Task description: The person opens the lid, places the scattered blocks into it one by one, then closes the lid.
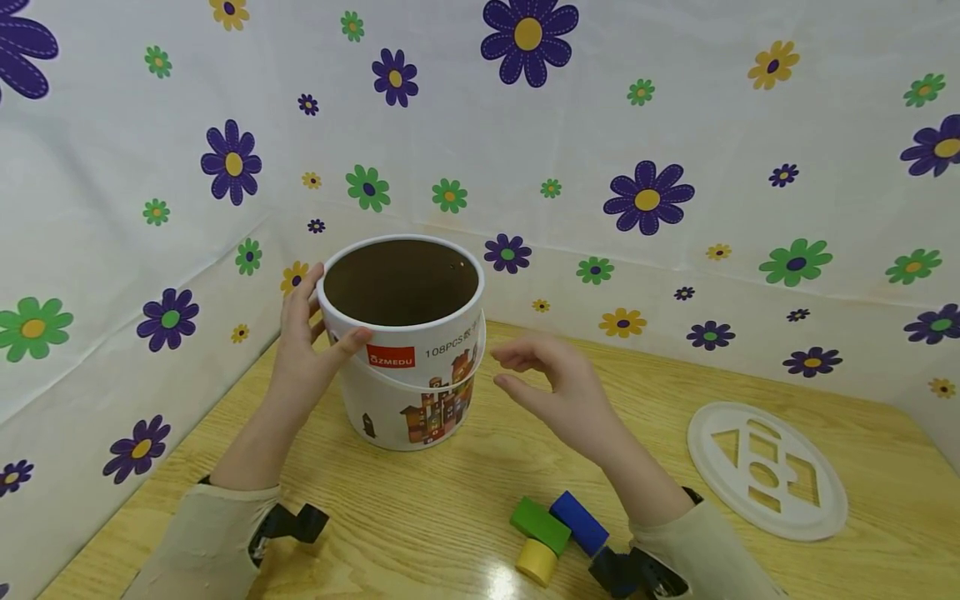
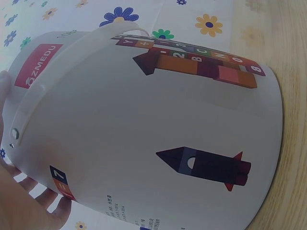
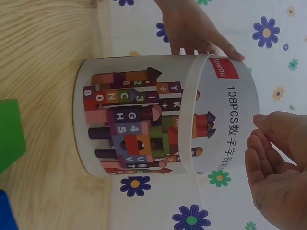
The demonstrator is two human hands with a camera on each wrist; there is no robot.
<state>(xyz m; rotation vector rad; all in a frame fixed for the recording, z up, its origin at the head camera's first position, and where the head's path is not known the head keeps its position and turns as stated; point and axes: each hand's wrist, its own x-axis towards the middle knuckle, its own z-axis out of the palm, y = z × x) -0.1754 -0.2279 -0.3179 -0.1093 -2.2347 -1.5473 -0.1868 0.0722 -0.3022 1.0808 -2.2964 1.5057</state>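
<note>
A white round bucket point(image 1: 405, 350) with a printed block picture and a red label stands on the table, its dark inside showing from above. Its thin handle point(image 1: 442, 387) hangs down across the front. My left hand point(image 1: 300, 350) holds the bucket near the rim, thumb on the front and fingers along the left side. To the right of the bucket, apart from it in the head view, my right hand point(image 1: 558, 392) hovers with loosely bent fingers and nothing in them. Both hands and the bucket also show in the right wrist view.
A green block point(image 1: 540, 525), a blue block point(image 1: 579, 522) and a yellow cylinder point(image 1: 537, 562) lie together near my right forearm. Farther right lies a white round lid point(image 1: 716, 467) with shaped cutouts. A flowered cloth point(image 1: 570, 108) walls the table at the back and left.
</note>
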